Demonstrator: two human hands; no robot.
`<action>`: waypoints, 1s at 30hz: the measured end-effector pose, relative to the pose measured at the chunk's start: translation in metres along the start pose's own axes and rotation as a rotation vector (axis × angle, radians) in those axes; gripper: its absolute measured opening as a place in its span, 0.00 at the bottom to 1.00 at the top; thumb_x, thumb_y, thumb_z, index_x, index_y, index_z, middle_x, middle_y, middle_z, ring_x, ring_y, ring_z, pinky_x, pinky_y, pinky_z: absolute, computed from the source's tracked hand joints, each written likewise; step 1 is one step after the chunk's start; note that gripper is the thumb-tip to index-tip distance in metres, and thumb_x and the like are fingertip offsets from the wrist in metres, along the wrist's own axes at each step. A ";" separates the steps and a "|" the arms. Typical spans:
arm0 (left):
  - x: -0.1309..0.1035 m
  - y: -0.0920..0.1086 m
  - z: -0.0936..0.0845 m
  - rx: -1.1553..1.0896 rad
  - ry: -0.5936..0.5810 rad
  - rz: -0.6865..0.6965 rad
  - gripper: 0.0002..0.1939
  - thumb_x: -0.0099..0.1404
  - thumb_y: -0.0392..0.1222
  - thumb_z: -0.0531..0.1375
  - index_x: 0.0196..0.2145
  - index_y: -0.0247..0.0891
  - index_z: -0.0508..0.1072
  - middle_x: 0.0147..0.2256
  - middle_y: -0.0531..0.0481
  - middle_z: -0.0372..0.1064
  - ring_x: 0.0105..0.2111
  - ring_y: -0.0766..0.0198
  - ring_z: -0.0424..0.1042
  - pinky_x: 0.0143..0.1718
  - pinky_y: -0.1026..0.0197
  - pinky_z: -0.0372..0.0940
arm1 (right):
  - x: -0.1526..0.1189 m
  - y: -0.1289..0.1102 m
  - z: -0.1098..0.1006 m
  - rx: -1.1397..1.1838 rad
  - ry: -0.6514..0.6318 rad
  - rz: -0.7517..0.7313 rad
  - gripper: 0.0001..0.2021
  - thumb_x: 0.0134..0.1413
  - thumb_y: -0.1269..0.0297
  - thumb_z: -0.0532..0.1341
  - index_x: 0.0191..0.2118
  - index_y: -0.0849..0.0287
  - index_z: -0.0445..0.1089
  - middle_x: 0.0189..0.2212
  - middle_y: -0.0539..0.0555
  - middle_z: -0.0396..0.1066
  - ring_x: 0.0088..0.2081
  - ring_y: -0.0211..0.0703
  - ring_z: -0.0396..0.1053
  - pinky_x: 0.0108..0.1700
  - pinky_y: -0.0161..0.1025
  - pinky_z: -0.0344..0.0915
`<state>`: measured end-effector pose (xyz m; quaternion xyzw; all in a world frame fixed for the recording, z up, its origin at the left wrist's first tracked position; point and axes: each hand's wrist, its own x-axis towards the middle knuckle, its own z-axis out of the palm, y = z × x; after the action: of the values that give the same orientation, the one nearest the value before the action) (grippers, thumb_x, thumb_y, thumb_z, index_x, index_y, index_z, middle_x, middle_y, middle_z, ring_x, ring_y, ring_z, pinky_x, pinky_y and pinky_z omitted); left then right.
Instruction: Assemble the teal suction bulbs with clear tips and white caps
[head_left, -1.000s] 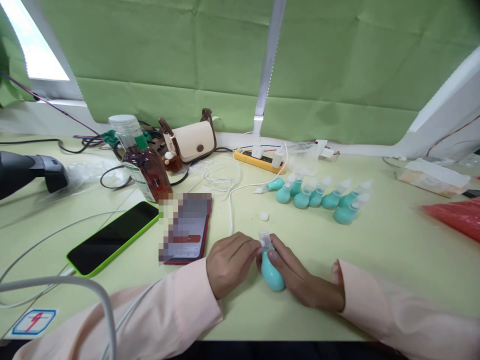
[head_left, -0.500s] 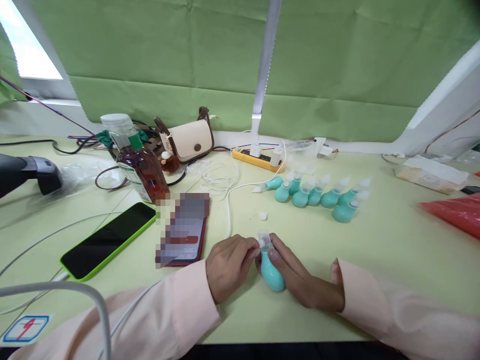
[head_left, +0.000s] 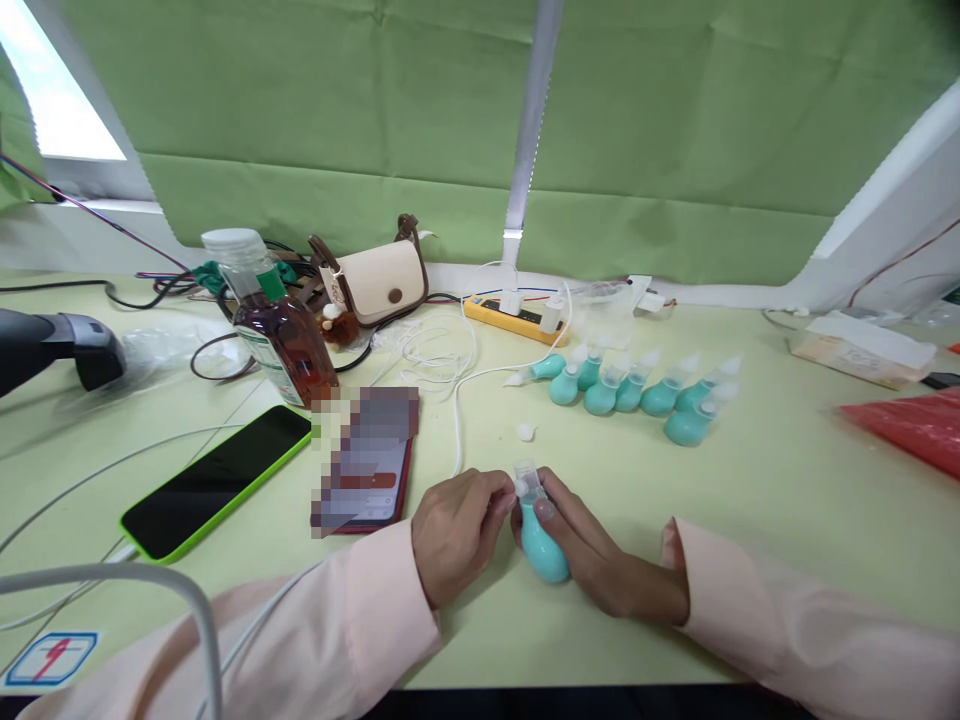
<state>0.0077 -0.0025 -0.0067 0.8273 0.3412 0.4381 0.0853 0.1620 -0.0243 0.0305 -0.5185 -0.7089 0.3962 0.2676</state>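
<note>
A teal squeeze bulb [head_left: 545, 543] with a clear plastic neck is held near the table's front edge by my right hand [head_left: 592, 545], its fingers wrapped round the upper part. My left hand [head_left: 466, 525] pinches a small white piece [head_left: 520, 488] against the left side of the clear neck. Whether that piece is joined to the neck I cannot tell. Just beyond the bulb a small whitish translucent piece [head_left: 526, 432] lies on the table. Farther back to the right stand several teal bulbs [head_left: 600, 395] with clear pointed tips; one lies on its side.
On the left lie a green-cased phone [head_left: 217, 480] and a red-cased phone [head_left: 371, 470]. Behind them are a bottle of dark liquid [head_left: 277, 330] and a cream handbag [head_left: 382, 282]. A yellow power strip [head_left: 499, 313] with white cables sits at the back, red plastic [head_left: 915, 425] at right.
The bulb's neck has tilted very slightly to the left. Both hands keep the same hold in almost the same place.
</note>
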 end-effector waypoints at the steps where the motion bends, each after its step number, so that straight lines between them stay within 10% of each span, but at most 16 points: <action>1: 0.000 0.000 0.000 0.003 0.002 -0.007 0.04 0.61 0.31 0.48 0.30 0.37 0.60 0.22 0.53 0.64 0.22 0.69 0.63 0.24 0.67 0.59 | 0.000 0.000 0.000 0.004 -0.006 0.003 0.11 0.55 0.58 0.42 0.26 0.52 0.56 0.21 0.48 0.60 0.24 0.40 0.59 0.27 0.40 0.62; 17: -0.001 0.006 -0.007 -0.126 -0.021 -0.056 0.09 0.58 0.34 0.52 0.39 0.38 0.61 0.26 0.52 0.66 0.25 0.68 0.65 0.28 0.66 0.61 | 0.008 0.015 0.005 0.603 -0.182 0.028 0.12 0.53 0.52 0.47 0.28 0.56 0.54 0.22 0.49 0.58 0.24 0.36 0.58 0.27 0.36 0.58; 25: 0.011 0.012 -0.012 -0.585 -0.065 -0.562 0.14 0.55 0.42 0.57 0.41 0.37 0.66 0.33 0.48 0.66 0.33 0.63 0.65 0.36 0.61 0.61 | 0.018 0.028 0.012 1.091 -0.590 0.092 0.16 0.53 0.49 0.45 0.33 0.60 0.54 0.21 0.52 0.65 0.16 0.34 0.62 0.18 0.31 0.56; 30: 0.020 0.013 -0.018 -1.089 -0.174 -0.744 0.12 0.53 0.38 0.60 0.37 0.35 0.69 0.35 0.45 0.70 0.38 0.59 0.68 0.41 0.60 0.60 | 0.016 0.022 0.006 0.930 -0.707 0.073 0.25 0.54 0.46 0.38 0.30 0.63 0.59 0.23 0.53 0.63 0.17 0.33 0.61 0.18 0.32 0.55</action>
<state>0.0079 -0.0027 0.0228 0.5255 0.3259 0.4207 0.6638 0.1637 -0.0073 0.0086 -0.2070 -0.4882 0.8238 0.2005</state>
